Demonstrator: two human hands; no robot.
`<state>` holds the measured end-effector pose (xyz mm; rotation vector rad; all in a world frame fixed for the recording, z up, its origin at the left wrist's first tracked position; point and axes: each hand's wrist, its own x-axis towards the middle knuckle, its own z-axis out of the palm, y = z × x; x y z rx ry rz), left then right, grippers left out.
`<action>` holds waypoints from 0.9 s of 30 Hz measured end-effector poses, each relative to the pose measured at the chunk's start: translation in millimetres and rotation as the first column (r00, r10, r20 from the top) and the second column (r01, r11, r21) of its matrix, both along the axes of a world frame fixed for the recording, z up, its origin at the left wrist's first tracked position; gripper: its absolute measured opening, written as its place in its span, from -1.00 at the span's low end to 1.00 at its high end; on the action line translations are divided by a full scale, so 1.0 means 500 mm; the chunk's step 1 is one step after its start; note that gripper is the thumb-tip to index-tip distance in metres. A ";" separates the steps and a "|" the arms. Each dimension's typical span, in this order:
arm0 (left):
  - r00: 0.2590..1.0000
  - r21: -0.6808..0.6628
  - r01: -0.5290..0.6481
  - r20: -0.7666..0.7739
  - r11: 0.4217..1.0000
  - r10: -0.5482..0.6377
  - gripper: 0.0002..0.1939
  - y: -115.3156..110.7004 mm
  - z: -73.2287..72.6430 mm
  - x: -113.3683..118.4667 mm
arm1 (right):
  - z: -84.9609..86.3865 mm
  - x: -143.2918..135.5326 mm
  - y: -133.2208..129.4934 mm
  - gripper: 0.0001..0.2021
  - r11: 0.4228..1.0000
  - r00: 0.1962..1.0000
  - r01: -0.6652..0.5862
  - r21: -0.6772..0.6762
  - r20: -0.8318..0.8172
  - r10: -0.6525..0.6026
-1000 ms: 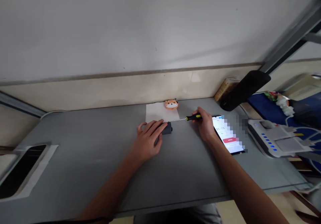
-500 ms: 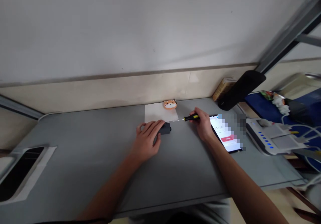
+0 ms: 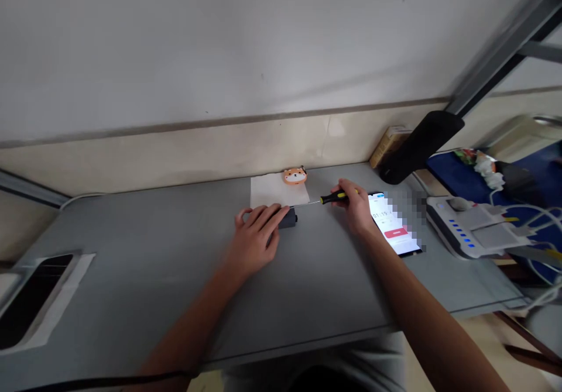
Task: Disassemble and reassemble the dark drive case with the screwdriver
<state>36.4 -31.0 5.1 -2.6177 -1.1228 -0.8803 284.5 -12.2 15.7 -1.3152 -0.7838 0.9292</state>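
My left hand (image 3: 254,237) is wrapped over a small dark grey box-like device (image 3: 287,219), holding it on the grey table (image 3: 153,263). A short knob sticks out of the device's right end. In my right hand (image 3: 356,207) is a black and yellow screwdriver (image 3: 333,197), lying nearly level. Its thin shaft points left, and the tip reaches the device's top edge by my left fingertips; the exact contact is too small to tell. Behind the device lies a white paper (image 3: 267,190) with an orange animal-faced case (image 3: 295,175) on it.
A lit phone (image 3: 395,228) lies beside my right wrist. Farther right are a power strip (image 3: 465,228) with cables, a black cylinder (image 3: 421,146) and a small box (image 3: 389,145). At the far left, a dark-screened device (image 3: 37,298) rests on white paper. A wall (image 3: 219,146) runs behind.
The view has shifted slightly, so most things appear a little higher. Both hands keep their grips, and the screwdriver stays at the device's top edge.
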 end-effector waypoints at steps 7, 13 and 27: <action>0.998 -0.085 -0.049 -0.039 0.995 0.046 -0.52 -0.009 0.010 0.014 | 0.006 0.000 0.007 -0.65 0.996 0.989 0.094 -0.005 -0.114 -0.094; 0.998 -0.127 0.053 -0.038 0.990 -0.058 -0.48 -0.013 0.008 0.016 | -0.004 -0.016 0.008 -0.68 0.994 0.968 0.091 -0.056 -0.230 -0.102; 0.941 -0.464 0.240 0.328 0.853 -0.086 -0.72 0.027 0.015 -0.055 | 0.023 -0.036 -0.009 -0.52 0.982 0.902 -0.190 0.002 -0.395 0.175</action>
